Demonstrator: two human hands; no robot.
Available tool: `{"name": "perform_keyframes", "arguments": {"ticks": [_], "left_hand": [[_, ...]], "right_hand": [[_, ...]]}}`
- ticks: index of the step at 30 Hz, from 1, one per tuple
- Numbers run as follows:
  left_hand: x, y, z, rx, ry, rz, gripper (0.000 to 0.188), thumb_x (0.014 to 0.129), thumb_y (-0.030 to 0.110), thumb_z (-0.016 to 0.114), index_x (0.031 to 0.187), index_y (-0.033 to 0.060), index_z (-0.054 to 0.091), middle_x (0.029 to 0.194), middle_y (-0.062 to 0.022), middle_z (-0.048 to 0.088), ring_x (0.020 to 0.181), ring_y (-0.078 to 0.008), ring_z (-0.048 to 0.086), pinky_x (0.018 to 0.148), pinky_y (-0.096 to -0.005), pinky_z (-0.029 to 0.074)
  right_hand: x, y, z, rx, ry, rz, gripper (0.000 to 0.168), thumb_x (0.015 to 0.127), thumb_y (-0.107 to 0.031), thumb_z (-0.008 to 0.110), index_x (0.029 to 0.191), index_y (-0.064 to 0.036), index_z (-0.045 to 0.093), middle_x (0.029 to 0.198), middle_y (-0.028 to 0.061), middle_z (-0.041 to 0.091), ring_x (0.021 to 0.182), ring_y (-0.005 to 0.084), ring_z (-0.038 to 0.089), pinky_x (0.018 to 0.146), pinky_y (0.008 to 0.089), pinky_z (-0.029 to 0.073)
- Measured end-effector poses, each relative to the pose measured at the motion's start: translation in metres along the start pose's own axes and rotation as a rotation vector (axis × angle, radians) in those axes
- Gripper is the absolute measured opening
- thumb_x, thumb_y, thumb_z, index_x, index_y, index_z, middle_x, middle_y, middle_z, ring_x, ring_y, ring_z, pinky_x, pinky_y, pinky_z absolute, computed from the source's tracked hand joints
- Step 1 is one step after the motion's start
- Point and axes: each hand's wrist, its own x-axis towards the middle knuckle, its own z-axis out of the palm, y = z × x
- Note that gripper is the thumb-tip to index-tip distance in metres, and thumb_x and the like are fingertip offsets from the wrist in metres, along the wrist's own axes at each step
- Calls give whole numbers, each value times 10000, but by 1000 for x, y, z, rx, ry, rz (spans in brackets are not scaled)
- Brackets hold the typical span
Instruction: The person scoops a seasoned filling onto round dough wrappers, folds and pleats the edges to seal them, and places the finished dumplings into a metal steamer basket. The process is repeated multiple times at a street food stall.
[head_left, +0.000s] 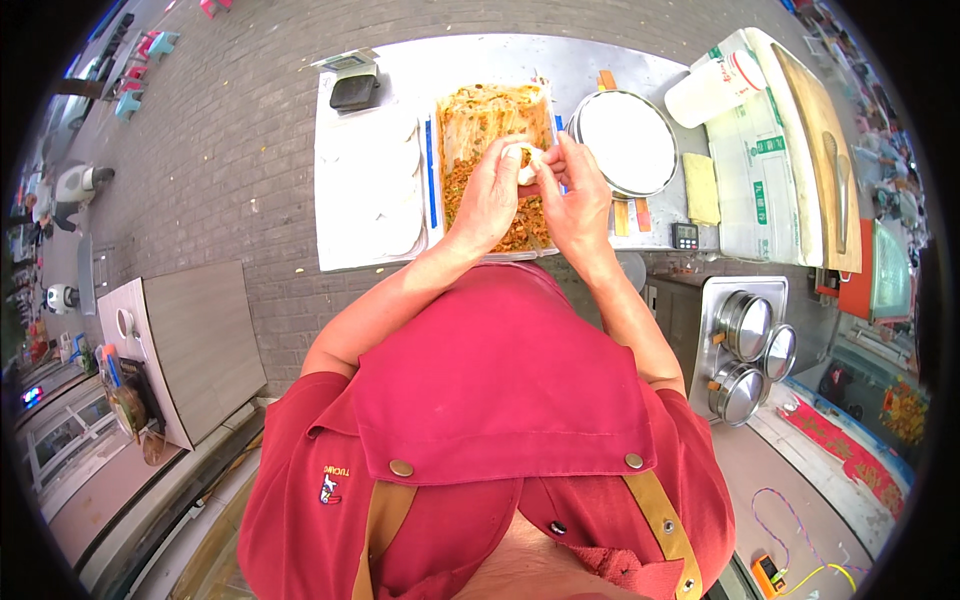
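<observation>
Over a rectangular tub (431, 124) of orange-brown minced filling (517, 225), my left hand (484, 199) cradles a small white dough wrapper (528, 174) with some filling showing in its top. The fingertips of my right hand (577, 195) pinch the wrapper's edge from the other side. To the left lie pale flat rounds (375, 187), apparently dough wrappers, too washed out to tell apart. Right of the tub, partly behind my right hand, sits a round metal steamer (673, 154) with a bright white inside; its contents are unclear.
The metal table (585, 60) also bears a black box (354, 93), a white cup-shaped container (712, 90), a folded yellow cloth (700, 187) and a digital timer (685, 236). A foam box (765, 165) with a wooden board (817, 150) stands right. Several small steamers (742, 326) sit lower right.
</observation>
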Motion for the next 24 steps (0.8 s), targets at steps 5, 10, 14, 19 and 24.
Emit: {"name": "perform_keyframes", "arguments": {"ticks": [5,10,14,19,24], "left_hand": [[-1,17,0,283,-14,26,353,1111,252,393,1321,21,559,1108,-100,644,1033,-166,653,909,-320,567],[10,17,-14,485,-124,10,369,1090,251,401,1326,27,576,1101,-98,661,978,-140,651,833,-296,551],[20,19,-28,555,-263,-116,408,1079,287,403,1348,36,579,1141,-102,668,956,-141,652,766,-276,532],[26,48,-24,680,-371,-122,480,1053,352,448,1405,44,557,1134,-99,683,894,-151,657,787,-283,542],[35,60,-22,756,-398,-199,501,1039,366,465,1411,47,570,1191,-124,708,964,-199,693,857,-329,561]], "right_hand": [[2,-5,-3,-206,-45,-261,469,898,59,675,1347,-20,568,1101,188,603,940,322,662,750,386,577],[3,8,-4,-302,-26,-374,481,869,86,705,1327,6,580,1020,142,653,795,273,648,664,357,555],[2,10,-8,-315,-73,-378,476,881,68,703,1334,4,568,971,150,635,810,302,649,661,384,553],[14,1,-12,-264,-27,-527,502,895,51,691,1369,-5,536,951,168,582,799,327,637,627,418,533],[5,4,-20,-301,-73,-397,483,888,70,700,1346,8,559,980,154,623,816,304,643,661,387,544]]}}
